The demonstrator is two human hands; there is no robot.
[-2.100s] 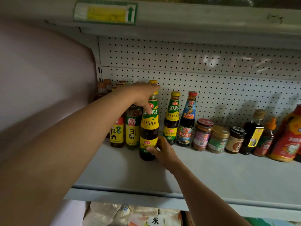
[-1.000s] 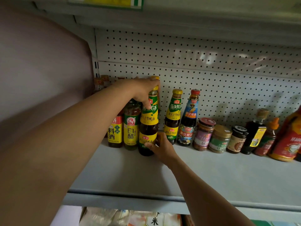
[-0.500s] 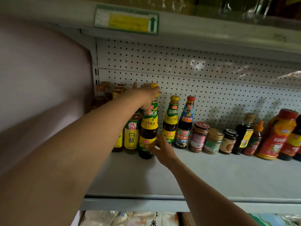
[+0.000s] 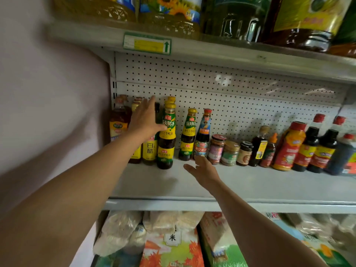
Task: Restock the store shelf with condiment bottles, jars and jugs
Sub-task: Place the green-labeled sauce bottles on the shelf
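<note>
Standing upright on the grey metal shelf [image 4: 250, 187], the tall dark oyster-sauce bottle with the yellow cap and green-and-yellow label [image 4: 167, 135] sat at the front of its column, a like bottle's cap showing just behind it; the placement read as a faced-up front row, label outward. It stood close beside the pale vinegar bottle with the yellow label [image 4: 149, 151] on its left and a little apart from the shorter dark bottle with yellow-green label [image 4: 189, 134] on its right. Neither hand held anything. The left hand [image 4: 145, 118] hung at the bottle's shoulder height, fingers straight and spread, pointing up toward the white pegboard back panel [image 4: 250, 89], thumb reaching toward the label; whether the thumb touched the glass could not be told. The right hand [image 4: 205, 170] hovered low over the shelf, near the blue-labelled red-capped sauce bottle [image 4: 204, 132], fingers loose and apart, palm partly down. Both forearms were extended up and forward, the shelf lying above chest line. Judged from this, the bottle was set and the hands were free of it. Small glass jars with mixed lids [image 4: 230, 152] and dark red-capped soy bottles [image 4: 317, 145] filled the row rightward; large oil jugs [image 4: 240, 18] stood on the shelf above.
</note>
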